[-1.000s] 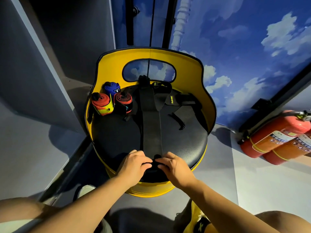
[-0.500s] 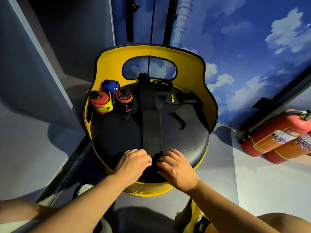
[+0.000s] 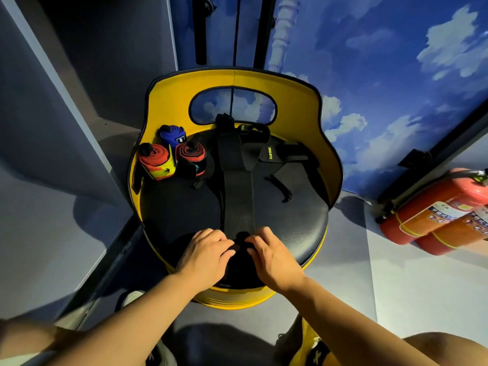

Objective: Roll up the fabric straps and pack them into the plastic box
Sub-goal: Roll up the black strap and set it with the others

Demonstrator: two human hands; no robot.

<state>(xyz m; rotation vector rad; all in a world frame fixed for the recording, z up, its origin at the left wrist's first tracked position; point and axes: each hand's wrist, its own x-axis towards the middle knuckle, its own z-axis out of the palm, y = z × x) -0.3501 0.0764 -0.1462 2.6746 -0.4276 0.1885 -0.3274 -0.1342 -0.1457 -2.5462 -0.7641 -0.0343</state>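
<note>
Three rolled straps, one blue (image 3: 173, 135) and two red (image 3: 155, 161), stood at the seat's (image 3: 295, 215) back left. One black strap (image 3: 237, 186) ran down its middle, near end pinched by both hands, left (image 3: 204, 256) and right (image 3: 274, 257). Two fire extinguishers (image 3: 435, 210) lay beside a sky-painted wall (image 3: 396, 75).

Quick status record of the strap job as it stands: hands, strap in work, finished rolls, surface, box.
left hand: fingers curled on near end of black strap
right hand: same, opposite side
black strap: lies flat along the seat, near end being rolled
finished rolls: blue roll, red-yellow roll, red-black roll, back left
seat: black cushion, yellow backrest
plastic box: not in view
</note>
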